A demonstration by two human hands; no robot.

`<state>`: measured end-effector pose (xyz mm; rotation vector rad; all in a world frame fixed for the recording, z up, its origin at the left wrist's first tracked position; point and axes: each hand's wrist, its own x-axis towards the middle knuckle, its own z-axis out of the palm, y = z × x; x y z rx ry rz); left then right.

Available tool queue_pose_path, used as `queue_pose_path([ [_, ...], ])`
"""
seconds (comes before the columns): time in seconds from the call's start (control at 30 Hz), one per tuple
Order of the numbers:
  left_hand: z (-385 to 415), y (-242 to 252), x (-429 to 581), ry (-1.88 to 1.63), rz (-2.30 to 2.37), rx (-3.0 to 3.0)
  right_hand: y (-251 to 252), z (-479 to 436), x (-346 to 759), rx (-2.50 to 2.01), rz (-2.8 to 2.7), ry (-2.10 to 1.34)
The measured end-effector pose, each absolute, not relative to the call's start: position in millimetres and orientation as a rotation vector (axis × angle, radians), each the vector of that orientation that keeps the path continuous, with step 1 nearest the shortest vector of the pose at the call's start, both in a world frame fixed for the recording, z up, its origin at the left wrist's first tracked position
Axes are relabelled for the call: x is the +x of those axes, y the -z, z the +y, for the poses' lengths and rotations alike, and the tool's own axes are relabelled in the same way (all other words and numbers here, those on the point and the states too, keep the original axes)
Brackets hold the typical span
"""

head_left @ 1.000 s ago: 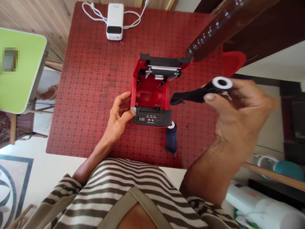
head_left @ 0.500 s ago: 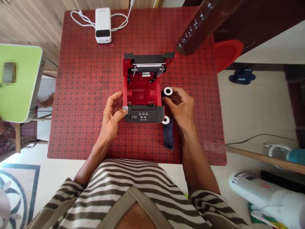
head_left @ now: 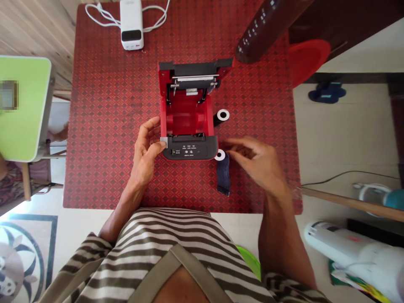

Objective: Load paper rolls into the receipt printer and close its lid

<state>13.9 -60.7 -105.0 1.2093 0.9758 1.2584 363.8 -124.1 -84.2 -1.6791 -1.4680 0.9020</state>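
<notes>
A red and black printer [head_left: 189, 147] stands on the table with its lid [head_left: 195, 69] raised and its red inner bay [head_left: 186, 120] bare. My left hand [head_left: 143, 151] grips its front left corner, thumb on top and fingers along the side. Beside the printer's right wall lies a dark ribbon roll [head_left: 218, 120] with a white core end. A second ribbon roll [head_left: 223, 155] sits near the front right corner, partly hidden by the printer, its dark loose strip [head_left: 223, 179] trailing toward me. Around this front roll, my right hand [head_left: 255, 158] has thumb and fingers apart, the thumb close to the strip.
A white power bank [head_left: 131, 21] with a white cable lies at the table's back left. Toward the back right stands a dark tall cylinder [head_left: 261, 31]. A red stool [head_left: 307, 61] is beyond the right edge. The patterned red table [head_left: 107, 126] ends close to my body.
My right hand has let go of the rear ribbon roll and moved toward me to the front roll. My left hand stays on the printer. The view has shifted slightly.
</notes>
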Motion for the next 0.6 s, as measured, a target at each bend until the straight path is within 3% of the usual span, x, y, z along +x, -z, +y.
queue_pose_path([
  [0.17, -59, 106, 15, -1.281, 0.958, 1.215, 72, -143, 353, -1.607, -1.524, -1.130],
  [0.43, -58, 110, 12, -1.239, 0.960, 1.265, 79, -132, 339, -1.664, -1.530, -1.017],
  [0.6, -59, 112, 13, -1.231, 0.924, 1.303, 27, -141, 364, -1.658, -1.492, -0.892],
])
